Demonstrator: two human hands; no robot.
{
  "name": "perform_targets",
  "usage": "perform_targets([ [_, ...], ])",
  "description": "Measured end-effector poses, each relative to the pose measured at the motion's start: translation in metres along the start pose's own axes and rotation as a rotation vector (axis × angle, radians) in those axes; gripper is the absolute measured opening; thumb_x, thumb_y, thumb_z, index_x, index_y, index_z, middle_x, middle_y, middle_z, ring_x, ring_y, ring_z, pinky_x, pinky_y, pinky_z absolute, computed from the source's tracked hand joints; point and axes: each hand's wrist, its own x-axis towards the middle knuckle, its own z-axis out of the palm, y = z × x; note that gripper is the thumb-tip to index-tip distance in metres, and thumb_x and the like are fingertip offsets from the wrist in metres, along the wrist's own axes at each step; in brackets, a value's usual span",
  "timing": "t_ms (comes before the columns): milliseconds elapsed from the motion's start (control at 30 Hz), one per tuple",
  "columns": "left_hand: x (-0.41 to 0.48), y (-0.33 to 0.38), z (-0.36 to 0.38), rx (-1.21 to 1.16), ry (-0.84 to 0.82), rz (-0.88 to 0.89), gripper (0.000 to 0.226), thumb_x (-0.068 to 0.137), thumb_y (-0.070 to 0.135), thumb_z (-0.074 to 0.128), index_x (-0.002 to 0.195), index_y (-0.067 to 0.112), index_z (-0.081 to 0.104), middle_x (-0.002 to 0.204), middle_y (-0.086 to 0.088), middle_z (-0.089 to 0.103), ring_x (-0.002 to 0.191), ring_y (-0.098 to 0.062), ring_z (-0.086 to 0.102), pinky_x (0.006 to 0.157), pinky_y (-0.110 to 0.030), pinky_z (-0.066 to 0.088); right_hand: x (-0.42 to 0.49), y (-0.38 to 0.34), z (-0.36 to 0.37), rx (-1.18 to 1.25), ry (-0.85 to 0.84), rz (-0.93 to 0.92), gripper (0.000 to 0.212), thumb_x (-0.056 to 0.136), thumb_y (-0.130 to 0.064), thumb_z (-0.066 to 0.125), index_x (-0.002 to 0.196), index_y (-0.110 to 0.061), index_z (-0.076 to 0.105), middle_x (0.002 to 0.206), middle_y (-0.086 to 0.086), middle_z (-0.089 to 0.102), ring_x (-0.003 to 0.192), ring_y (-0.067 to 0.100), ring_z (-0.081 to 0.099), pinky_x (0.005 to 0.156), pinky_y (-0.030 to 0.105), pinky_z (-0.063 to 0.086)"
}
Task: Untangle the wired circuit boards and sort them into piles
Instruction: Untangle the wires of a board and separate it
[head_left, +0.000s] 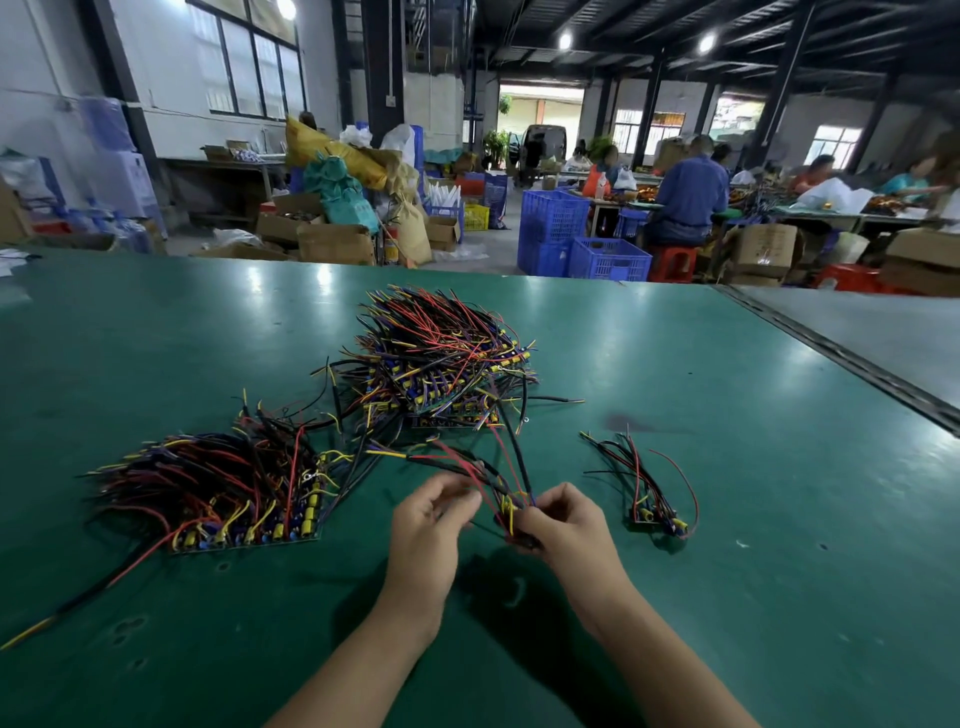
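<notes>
A big tangled heap of wired circuit boards (441, 358) lies in the middle of the green table (753, 467). A flatter pile of boards (218, 493) with red, black and yellow wires is spread at the left. A small pile (649, 488) lies at the right. Just above the table, my right hand (566, 525) grips one small board (519, 525) whose wires run up toward the heap. My left hand (431, 525) pinches some of those wires (478, 478) beside it.
A long black wire with a yellow end (62, 608) trails off the left pile toward the table's near left edge. A seam (841, 358) divides this table from a grey one at the right. Blue crates, cardboard boxes and seated people fill the floor beyond.
</notes>
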Motion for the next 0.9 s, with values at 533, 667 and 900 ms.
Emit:
perform_targets([
  [533,-0.001,0.000,-0.004,0.238,-0.089,0.042,0.035,0.064,0.014,0.085,0.093,0.011,0.066,0.080,-0.001,0.074,0.077,-0.006,0.068,0.073,-0.014,0.049,-0.011,0.001,-0.003,-0.562,-0.090,-0.345,0.028,0.092,-0.019,0.063,0.067,-0.009,0.057,0.050,-0.010,0.045,0.051,0.003,0.035,0.049,0.018,0.030],
  [667,-0.004,0.000,-0.002,0.252,-0.090,0.047,0.017,0.076,0.000,0.078,0.087,0.010,0.068,0.079,0.001,0.074,0.076,-0.010,0.068,0.074,-0.019,0.050,-0.007,0.004,-0.004,-0.543,0.034,-0.375,0.037,0.094,-0.024,0.062,0.062,-0.007,0.052,0.048,-0.009,0.040,0.049,0.004,0.031,0.047,0.019,0.027],
  [900,-0.012,0.010,-0.005,0.408,-0.256,0.329,0.020,0.072,0.000,0.068,0.084,0.015,0.072,0.088,0.006,0.071,0.090,-0.008,0.066,0.083,-0.019,0.049,-0.005,0.003,0.001,-0.111,-0.015,-0.168,0.032,0.098,-0.023,0.058,0.069,-0.010,0.061,0.061,-0.001,0.051,0.063,0.012,0.043,0.063,0.033,0.040],
])
